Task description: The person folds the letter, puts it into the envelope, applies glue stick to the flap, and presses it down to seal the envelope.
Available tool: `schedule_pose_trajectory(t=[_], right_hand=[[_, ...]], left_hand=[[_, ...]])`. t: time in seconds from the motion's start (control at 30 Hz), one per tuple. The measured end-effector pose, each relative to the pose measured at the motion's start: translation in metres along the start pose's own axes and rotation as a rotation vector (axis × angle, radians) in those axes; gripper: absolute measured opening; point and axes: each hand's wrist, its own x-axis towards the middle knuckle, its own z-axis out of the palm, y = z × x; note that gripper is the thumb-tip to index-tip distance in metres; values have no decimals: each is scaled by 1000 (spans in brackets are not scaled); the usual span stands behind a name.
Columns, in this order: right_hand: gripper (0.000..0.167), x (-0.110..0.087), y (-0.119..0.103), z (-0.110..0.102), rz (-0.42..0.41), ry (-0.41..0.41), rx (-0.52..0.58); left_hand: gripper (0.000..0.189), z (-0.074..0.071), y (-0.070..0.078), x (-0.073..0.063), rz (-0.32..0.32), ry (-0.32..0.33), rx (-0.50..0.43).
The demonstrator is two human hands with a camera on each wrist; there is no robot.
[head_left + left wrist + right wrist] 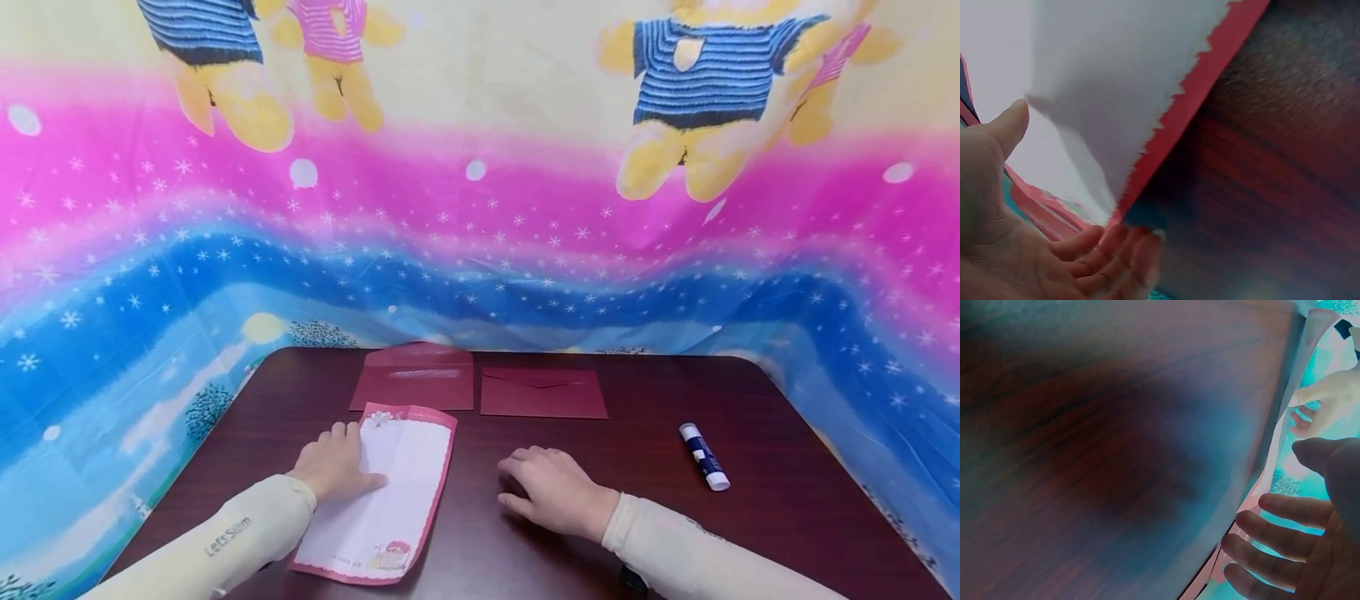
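A dark reddish-brown, wood-grained table [637,442] with rounded far corners stands before a printed cloth [480,283], which rises behind it and drops along both its sides. Just above the table the cloth is blue; higher, pink with white snowflakes [582,233]; highest, cream, with yellow toy figures [701,79] in striped tops. Pale light glosses the table.

On the dark desk [637,433], the left hand [333,467] rests on the left edge of a pink-bordered sheet [408,492]. Behind the sheet lies an open-flapped red envelope [420,392]; behind and rightward, a flap-down envelope [558,398]. Right of the sheet is the right hand [555,492], then a blue-and-white glue stick [704,457].
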Motion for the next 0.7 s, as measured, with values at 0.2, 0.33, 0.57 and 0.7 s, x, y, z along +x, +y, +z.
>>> schedule_pose_trajectory(t=[0.2,0.33,0.57,0.7], right_hand=[[32,0,-3,1,-12,-1,-23],[33,2,-4,1,-18,6,-30],[33,1,-4,0,-16,13,-35],[33,-1,-3,0,-12,13,-33]], left_hand=[[95,-1,-10,0,-57,-75,-22],[94,-3,-9,0,-85,-101,-78],[92,-6,-5,-3,-120,-88,-214],[93,-6,-6,-3,-133,-84,-294]])
